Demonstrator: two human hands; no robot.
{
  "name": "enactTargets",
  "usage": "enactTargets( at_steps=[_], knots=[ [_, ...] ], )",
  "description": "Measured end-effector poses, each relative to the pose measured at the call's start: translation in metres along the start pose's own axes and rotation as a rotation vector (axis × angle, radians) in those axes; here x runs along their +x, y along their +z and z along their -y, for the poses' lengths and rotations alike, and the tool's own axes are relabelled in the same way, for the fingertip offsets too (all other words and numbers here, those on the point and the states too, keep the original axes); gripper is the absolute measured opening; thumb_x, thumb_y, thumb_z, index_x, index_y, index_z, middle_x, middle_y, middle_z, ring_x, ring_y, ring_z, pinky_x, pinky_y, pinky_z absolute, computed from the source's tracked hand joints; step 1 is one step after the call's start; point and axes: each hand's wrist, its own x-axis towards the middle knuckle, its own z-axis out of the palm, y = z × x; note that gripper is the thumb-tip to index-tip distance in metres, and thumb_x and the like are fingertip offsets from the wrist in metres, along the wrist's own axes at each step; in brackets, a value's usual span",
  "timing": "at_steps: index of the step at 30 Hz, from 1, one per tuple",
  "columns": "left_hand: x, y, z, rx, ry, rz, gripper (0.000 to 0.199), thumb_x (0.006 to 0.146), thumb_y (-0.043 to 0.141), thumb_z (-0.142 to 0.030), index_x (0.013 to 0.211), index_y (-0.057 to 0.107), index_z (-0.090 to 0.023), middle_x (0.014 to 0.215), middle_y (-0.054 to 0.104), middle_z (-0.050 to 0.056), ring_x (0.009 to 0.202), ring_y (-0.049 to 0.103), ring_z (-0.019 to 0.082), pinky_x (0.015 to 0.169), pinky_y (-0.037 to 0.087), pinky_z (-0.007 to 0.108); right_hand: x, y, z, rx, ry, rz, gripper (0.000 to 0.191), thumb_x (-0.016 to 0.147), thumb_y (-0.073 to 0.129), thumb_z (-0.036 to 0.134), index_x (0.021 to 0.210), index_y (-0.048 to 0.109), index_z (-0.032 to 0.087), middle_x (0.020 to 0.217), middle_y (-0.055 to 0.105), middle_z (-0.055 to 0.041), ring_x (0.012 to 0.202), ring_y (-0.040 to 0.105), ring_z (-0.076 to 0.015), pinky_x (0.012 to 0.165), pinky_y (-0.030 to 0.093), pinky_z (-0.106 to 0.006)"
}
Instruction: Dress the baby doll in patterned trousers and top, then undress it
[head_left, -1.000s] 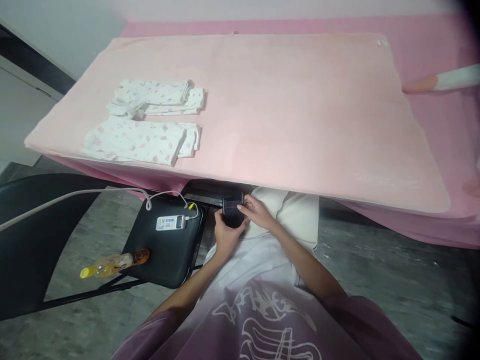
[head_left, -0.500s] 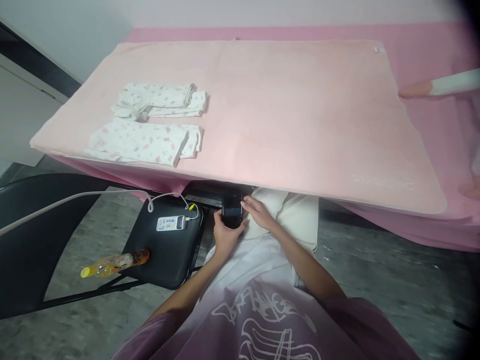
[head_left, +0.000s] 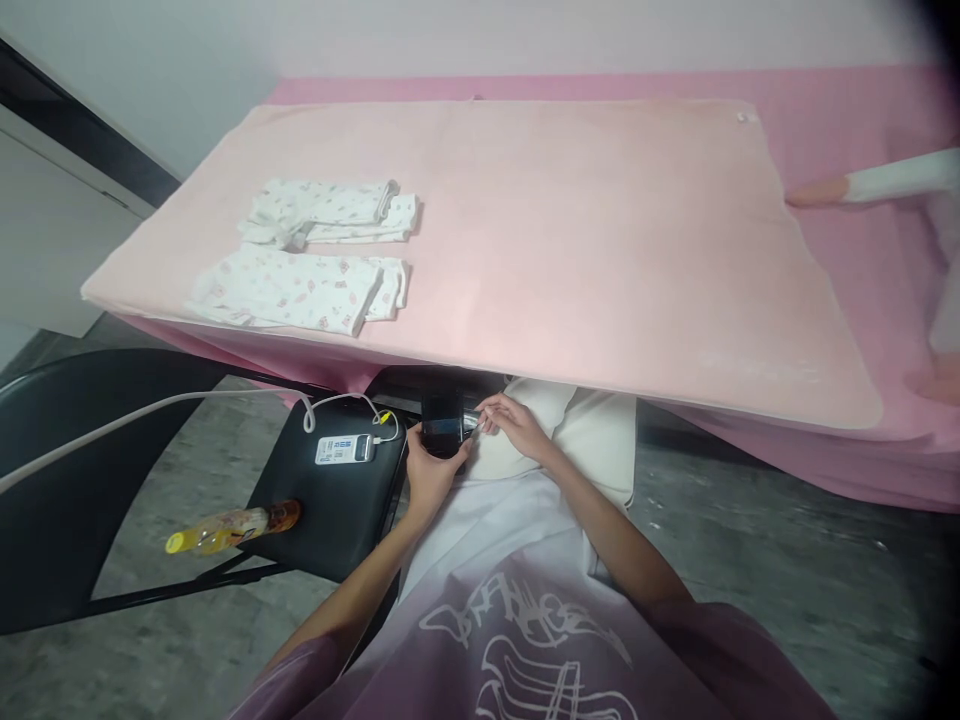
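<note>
My left hand (head_left: 433,472) is wrapped round a black phone (head_left: 442,425) above my lap, close to the front edge of the pink-covered table. Just right of the phone, my right hand (head_left: 514,425) is closed in a pinch on a small shiny, clear-looking thing (head_left: 472,422), too small to name. Two folded white patterned garments, one farther back (head_left: 330,212) and one nearer (head_left: 300,290), lie side by side on the left part of the pale pink mat (head_left: 585,240).
A black chair seat (head_left: 322,510) at the left holds a white power bank (head_left: 344,449) with a cable and a lying bottle (head_left: 232,527) with a yellow cap. At the far right, another person's hand (head_left: 819,191) rests at the mat's edge.
The phone and my left hand have shifted left, away from my right hand. The small shiny thing now shows between the phone and my right fingers. The view has tilted slightly.
</note>
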Motion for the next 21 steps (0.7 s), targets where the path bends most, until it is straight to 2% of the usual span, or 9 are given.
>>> enactTargets(
  at_steps=[5,10,13,15,17,19,20,21],
  knots=[
    [0.009,-0.033,0.036,0.065,-0.11,-0.073,0.088,0.066,0.101,-0.062,0.131,0.058,-0.022,0.126,0.076,0.012,0.119,0.076,0.033,0.113,0.059,0.052,-0.003,-0.002,-0.003,-0.004,-0.023,-0.019,0.062,0.103,0.069,0.082,0.117,0.072,0.021,0.098,0.077,-0.006,0.085,0.073,-0.0179,0.081,0.06,-0.034],
    [-0.011,-0.083,0.097,0.155,-0.271,-0.151,0.091,0.06,0.099,-0.067,0.128,0.054,-0.025,0.121,0.073,0.009,0.122,0.076,0.037,0.115,0.059,0.056,-0.003,-0.001,-0.006,0.004,-0.029,-0.034,0.065,0.1,0.07,0.085,0.111,0.071,0.021,0.092,0.075,-0.0048,0.08,0.071,-0.0178,0.079,0.06,-0.034],
    [-0.026,-0.108,0.135,0.191,-0.488,-0.321,0.089,0.051,0.1,-0.068,0.111,0.046,-0.029,0.105,0.066,0.004,0.121,0.075,0.043,0.111,0.059,0.063,-0.004,0.001,-0.005,-0.001,-0.038,-0.036,0.064,0.1,0.07,0.085,0.109,0.072,0.021,0.09,0.074,-0.0047,0.079,0.07,-0.0182,0.077,0.059,-0.035],
    [-0.028,-0.119,0.154,0.197,-0.649,-0.492,0.093,0.044,0.102,-0.067,0.098,0.034,-0.032,0.088,0.054,-0.002,0.114,0.074,0.048,0.104,0.059,0.071,-0.005,0.002,-0.004,-0.015,-0.034,-0.041,0.063,0.101,0.069,0.085,0.108,0.072,0.021,0.089,0.074,-0.0047,0.078,0.07,-0.0186,0.077,0.058,-0.035],
    [-0.022,-0.126,0.164,0.179,-0.745,-0.665,0.102,0.036,0.103,-0.065,0.093,0.024,-0.033,0.078,0.041,-0.005,0.106,0.073,0.052,0.097,0.058,0.076,-0.008,0.004,-0.002,-0.042,-0.021,-0.044,0.063,0.103,0.067,0.084,0.107,0.072,0.022,0.089,0.074,-0.005,0.079,0.069,-0.0193,0.077,0.058,-0.036],
    [-0.009,-0.13,0.167,0.168,-0.772,-0.783,0.103,0.032,0.103,-0.064,0.092,0.025,-0.033,0.073,0.035,-0.006,0.1,0.072,0.053,0.092,0.059,0.078,-0.009,0.008,0.0,-0.075,-0.004,-0.032,0.06,0.105,0.065,0.082,0.107,0.073,0.023,0.091,0.075,-0.0057,0.081,0.07,-0.0202,0.079,0.058,-0.036],
    [-0.001,-0.132,0.165,0.18,-0.762,-0.795,0.098,0.033,0.1,-0.067,0.092,0.029,-0.033,0.071,0.035,-0.006,0.098,0.072,0.053,0.09,0.059,0.078,-0.01,0.01,0.003,-0.094,0.002,-0.014,0.058,0.107,0.064,0.08,0.108,0.074,0.023,0.092,0.076,-0.0061,0.083,0.071,-0.0208,0.08,0.058,-0.037],
    [0.008,-0.133,0.163,0.207,-0.709,-0.744,0.091,0.039,0.096,-0.073,0.093,0.035,-0.033,0.07,0.038,-0.005,0.096,0.073,0.054,0.088,0.059,0.078,-0.01,0.013,0.007,-0.115,0.008,0.012,0.056,0.109,0.063,0.078,0.108,0.075,0.023,0.094,0.077,-0.0065,0.085,0.072,-0.0216,0.082,0.058,-0.038]
  ],
)
